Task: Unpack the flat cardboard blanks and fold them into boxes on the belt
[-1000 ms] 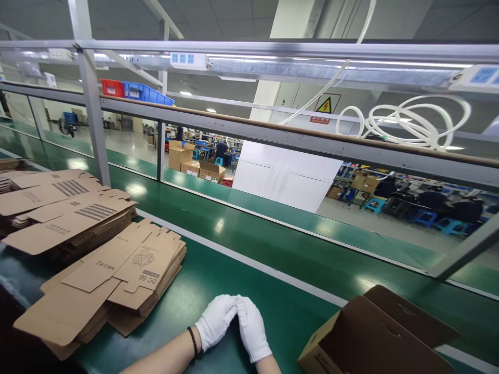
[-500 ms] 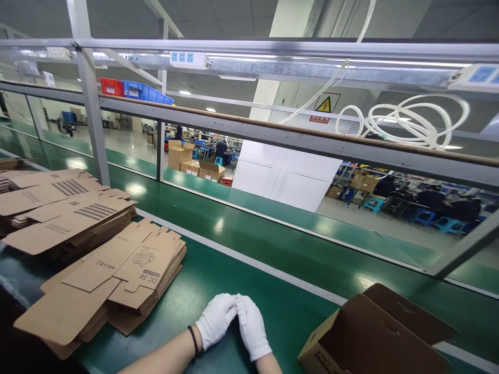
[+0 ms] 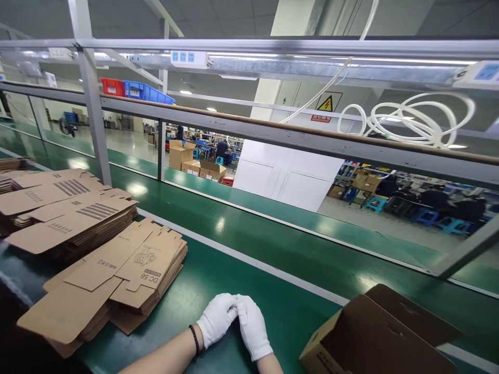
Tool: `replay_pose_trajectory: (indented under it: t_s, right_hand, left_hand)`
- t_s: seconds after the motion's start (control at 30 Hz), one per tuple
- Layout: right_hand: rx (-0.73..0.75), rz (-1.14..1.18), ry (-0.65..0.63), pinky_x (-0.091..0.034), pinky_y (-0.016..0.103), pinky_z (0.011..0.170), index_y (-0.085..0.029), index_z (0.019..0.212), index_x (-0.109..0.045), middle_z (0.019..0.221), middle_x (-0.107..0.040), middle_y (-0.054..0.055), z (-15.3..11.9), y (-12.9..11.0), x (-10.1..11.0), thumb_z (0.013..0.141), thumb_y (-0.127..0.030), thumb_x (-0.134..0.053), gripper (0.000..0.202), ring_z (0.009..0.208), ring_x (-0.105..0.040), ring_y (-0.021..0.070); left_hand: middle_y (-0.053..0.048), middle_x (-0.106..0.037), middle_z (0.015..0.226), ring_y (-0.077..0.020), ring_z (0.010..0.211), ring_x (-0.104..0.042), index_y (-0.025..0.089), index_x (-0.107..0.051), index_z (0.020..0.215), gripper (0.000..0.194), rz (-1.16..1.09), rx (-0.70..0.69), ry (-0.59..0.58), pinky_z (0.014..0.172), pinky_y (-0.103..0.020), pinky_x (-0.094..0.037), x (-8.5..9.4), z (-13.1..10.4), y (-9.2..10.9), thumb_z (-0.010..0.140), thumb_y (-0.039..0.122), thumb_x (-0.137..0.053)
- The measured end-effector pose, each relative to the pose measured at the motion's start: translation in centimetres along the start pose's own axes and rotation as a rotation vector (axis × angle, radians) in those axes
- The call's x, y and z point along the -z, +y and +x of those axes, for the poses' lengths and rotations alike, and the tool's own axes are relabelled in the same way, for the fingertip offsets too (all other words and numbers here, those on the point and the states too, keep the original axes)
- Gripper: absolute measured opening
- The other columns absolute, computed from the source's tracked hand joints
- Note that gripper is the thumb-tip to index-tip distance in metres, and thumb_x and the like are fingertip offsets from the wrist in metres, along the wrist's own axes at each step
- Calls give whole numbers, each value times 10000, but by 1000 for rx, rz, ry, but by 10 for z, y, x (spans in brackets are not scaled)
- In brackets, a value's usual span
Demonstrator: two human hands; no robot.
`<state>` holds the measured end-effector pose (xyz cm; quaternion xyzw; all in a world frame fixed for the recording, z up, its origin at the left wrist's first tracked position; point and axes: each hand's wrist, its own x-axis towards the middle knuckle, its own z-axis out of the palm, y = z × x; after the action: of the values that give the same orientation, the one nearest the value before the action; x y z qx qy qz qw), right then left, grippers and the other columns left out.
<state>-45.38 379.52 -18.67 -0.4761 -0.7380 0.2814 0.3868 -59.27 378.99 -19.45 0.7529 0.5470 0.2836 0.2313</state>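
Observation:
In white gloves, my left hand point(image 3: 217, 320) and my right hand point(image 3: 252, 327) meet at the fingertips over the green bench surface. Both have their fingers closed and pressed together; no object shows between them. A dark bead bracelet circles my left wrist. To the left lies a stack of flat brown cartons point(image 3: 91, 265), the top one printed "DC 56" with a line drawing. At the lower right stands a folded-up carton point(image 3: 374, 332) with its flaps open, apart from my right hand.
More flat carton stacks point(image 3: 74, 218) lie at the far left. Beyond a pale strip runs a green belt point(image 3: 249, 234). Metal rails point(image 3: 273, 132) cross above it, carrying red and blue bins point(image 3: 144, 92) and coiled white tubing point(image 3: 421, 122). People sit at benches in the background.
The view has shifted very slightly, so the surroundings sit a little further right. My hands keep the same pose, fingertips together.

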Motion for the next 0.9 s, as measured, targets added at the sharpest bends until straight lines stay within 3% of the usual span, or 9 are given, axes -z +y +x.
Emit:
replay_pose_trajectory:
  t_s: [0.53, 0.9]
  right_hand:
    - [-3, 16, 20, -466, 342, 729, -202, 750, -584, 771, -656, 70, 0, -5, 1, 975, -509, -269, 494, 753, -620, 218]
    - [28, 6, 25, -459, 320, 732, -208, 789, -616, 798, -673, 59, -2, -2, 0, 981, -484, -294, 466, 770, -627, 205]
  left_hand:
    - [-91, -640, 948, -204, 889, -566, 168, -599, 840, 442, -111, -20, 57, 867, -327, -435, 3, -6, 6, 967, 380, -233]
    - [-58, -612, 789, -174, 742, -536, 156, -572, 725, 270, -147, 47, 111, 712, -275, -414, 0, -5, 5, 890, 307, -421]
